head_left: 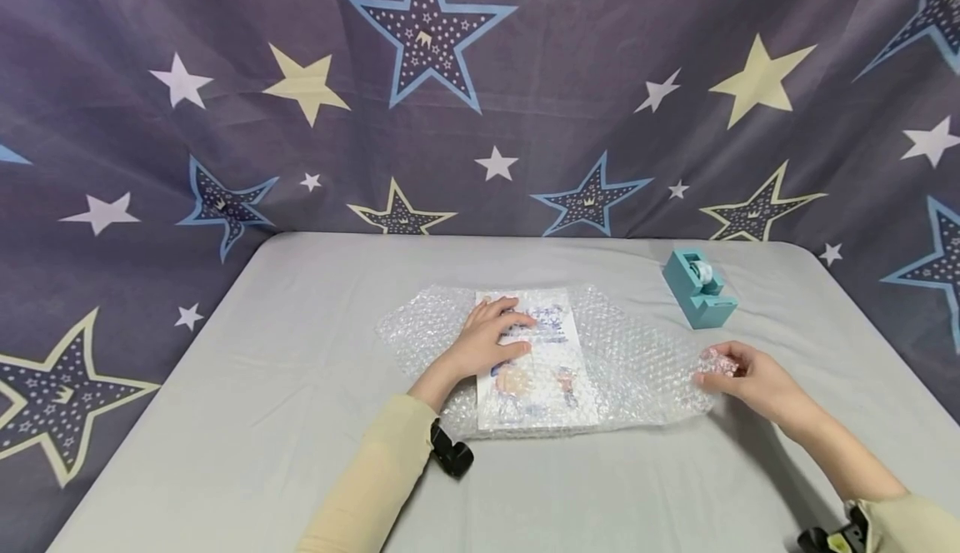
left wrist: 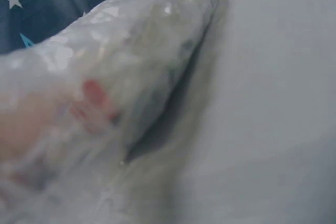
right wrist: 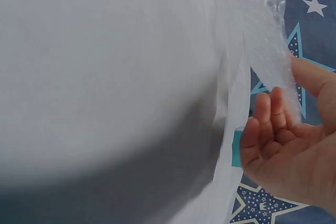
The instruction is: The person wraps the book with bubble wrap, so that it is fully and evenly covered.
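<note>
Lying on the gray tabletop (head_left: pixel 300 353), a white illustrated book (head_left: pixel 536 386) shows through clear bubble wrap (head_left: pixel 637 361) that reaches out to either side of it. A person's left hand (head_left: pixel 489 338) rests atop the book, fingers spread, while the right hand (head_left: pixel 761 382), to the book's right, pinches the end of the wrap. Behind and right of the book stands a teal tape dispenser (head_left: pixel 690 291); farther behind it hangs a star-print cloth (head_left: pixel 517 120).
</note>
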